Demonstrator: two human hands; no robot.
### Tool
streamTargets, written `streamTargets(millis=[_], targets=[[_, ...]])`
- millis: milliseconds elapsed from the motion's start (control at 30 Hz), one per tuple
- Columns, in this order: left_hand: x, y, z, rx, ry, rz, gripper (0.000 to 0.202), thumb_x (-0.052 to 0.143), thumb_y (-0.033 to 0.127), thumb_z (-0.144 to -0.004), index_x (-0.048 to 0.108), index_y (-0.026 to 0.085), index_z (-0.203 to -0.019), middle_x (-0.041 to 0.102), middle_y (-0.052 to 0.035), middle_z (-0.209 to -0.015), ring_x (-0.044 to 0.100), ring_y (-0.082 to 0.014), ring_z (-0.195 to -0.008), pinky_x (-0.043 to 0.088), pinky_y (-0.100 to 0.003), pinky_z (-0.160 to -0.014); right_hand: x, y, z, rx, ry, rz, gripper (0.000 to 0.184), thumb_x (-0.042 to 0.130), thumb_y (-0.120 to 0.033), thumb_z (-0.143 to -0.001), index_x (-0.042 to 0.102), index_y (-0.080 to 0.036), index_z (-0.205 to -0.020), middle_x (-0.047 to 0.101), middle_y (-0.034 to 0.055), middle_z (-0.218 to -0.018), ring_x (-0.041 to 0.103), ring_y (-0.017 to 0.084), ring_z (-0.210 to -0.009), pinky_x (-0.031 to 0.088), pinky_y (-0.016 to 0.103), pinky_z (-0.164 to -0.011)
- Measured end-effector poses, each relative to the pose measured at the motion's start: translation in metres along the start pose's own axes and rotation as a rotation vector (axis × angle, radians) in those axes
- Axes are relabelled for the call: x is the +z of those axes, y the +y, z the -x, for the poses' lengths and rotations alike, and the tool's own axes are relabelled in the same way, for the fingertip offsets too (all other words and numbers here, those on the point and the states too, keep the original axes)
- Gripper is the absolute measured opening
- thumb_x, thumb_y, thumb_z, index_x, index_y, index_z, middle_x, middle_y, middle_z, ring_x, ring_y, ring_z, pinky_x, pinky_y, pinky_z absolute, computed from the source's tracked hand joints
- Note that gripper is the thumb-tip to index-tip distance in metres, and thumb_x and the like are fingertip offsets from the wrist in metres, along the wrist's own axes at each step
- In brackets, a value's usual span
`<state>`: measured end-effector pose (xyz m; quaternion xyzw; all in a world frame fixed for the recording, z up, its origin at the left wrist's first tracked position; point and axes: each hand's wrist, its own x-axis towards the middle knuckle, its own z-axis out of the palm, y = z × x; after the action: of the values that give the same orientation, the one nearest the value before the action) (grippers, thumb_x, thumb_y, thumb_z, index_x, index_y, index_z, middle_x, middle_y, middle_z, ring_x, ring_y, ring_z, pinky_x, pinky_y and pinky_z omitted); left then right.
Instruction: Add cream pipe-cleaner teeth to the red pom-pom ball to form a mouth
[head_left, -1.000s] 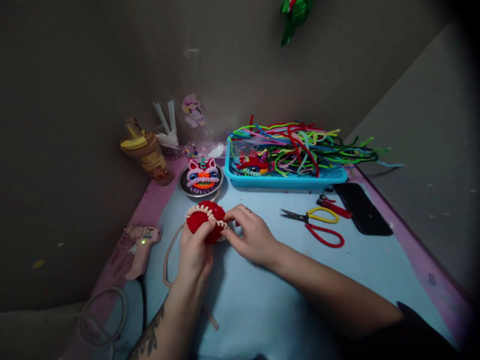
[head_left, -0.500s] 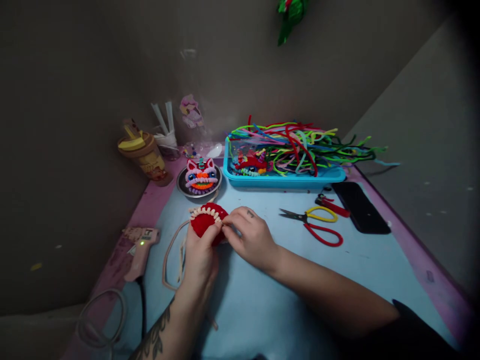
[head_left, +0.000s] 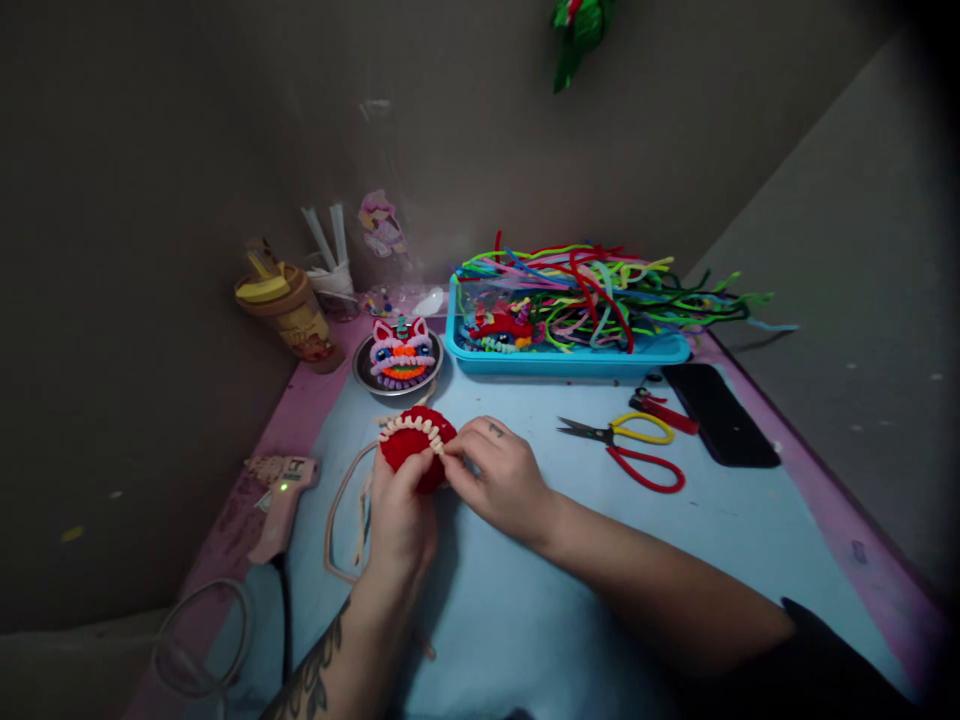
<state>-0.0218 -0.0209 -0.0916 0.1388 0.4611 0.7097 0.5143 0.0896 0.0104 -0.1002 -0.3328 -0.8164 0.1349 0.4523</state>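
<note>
A round red piece of coiled pipe cleaner (head_left: 405,447) is in my left hand (head_left: 403,515), the thumb pressed on its face and the other fingers behind it. A wavy cream pipe cleaner trim (head_left: 418,425) curves along its upper side. At the right edge of the piece, my right hand (head_left: 501,480) pinches the end of the cream trim between thumb and fingertips. Beyond the piece, a finished lion-head figure (head_left: 403,358) made of pipe cleaners rests in a round metal bowl (head_left: 362,385). Loose beige pipe cleaners (head_left: 335,510) trail on the left.
A blue tray (head_left: 570,366) of colourful pipe cleaners (head_left: 600,285) stands at the back. On the right lie scissors (head_left: 615,435), red-handled cutters (head_left: 669,410) and a phone (head_left: 721,415). Left are a glue gun (head_left: 281,510), its cord and a lidded cup (head_left: 296,320).
My left thumb has shifted slightly left and down on the red piece, showing more of the cream trim. My right fingertips still pinch at its edge.
</note>
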Motion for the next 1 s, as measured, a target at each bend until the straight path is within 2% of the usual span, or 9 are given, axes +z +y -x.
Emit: streamTargets(millis=[300, 433, 733, 1000], targets=[[0.0007, -0.0006, 0.0002, 0.013, 0.006, -0.015, 0.037, 0.071, 0.014, -0.056, 0.063, 0.019, -0.092, 0.067, 0.0004, -0.082, 0.062, -0.0166, -0.083, 0.047, -0.025, -0.075, 0.0001, -0.0006, 0.0010, -0.015, 0.004, -0.027, 0.010, 0.055, -0.013, -0.087, 0.061, -0.019, -0.082, 0.066, 0.0048, -0.077, 0.060, 0.018, -0.077, 0.050, 0.031, -0.072], [0.0018, 0.0005, 0.0008, 0.006, 0.016, -0.012, 0.044, 0.072, 0.014, -0.056, 0.062, 0.019, -0.098, 0.067, 0.0006, -0.085, 0.062, -0.0162, -0.083, 0.047, -0.026, -0.076, 0.0001, 0.0000, 0.0010, -0.006, 0.002, -0.042, 0.011, 0.056, -0.014, -0.088, 0.061, -0.019, -0.080, 0.066, 0.0046, -0.077, 0.060, 0.018, -0.077, 0.049, 0.031, -0.073], [-0.0015, -0.0007, -0.0003, 0.038, -0.022, -0.103, 0.042, 0.071, 0.015, -0.058, 0.061, 0.018, -0.098, 0.068, -0.0021, -0.089, 0.063, -0.0178, -0.083, 0.048, -0.028, -0.076, -0.0034, 0.0018, -0.0041, 0.213, -0.041, -0.167, 0.017, 0.063, -0.014, -0.083, 0.055, -0.020, -0.070, 0.057, 0.0001, -0.072, 0.056, 0.016, -0.073, 0.043, 0.028, -0.069], [-0.0022, -0.0003, 0.0018, 0.048, -0.047, -0.148, 0.041, 0.074, 0.018, -0.061, 0.062, 0.016, -0.101, 0.069, -0.0040, -0.094, 0.063, -0.0174, -0.085, 0.048, -0.028, -0.080, -0.0041, -0.0002, -0.0071, 0.291, -0.111, -0.198, 0.017, 0.061, -0.007, -0.077, 0.056, -0.020, -0.069, 0.058, -0.0013, -0.072, 0.056, 0.015, -0.072, 0.042, 0.026, -0.067]])
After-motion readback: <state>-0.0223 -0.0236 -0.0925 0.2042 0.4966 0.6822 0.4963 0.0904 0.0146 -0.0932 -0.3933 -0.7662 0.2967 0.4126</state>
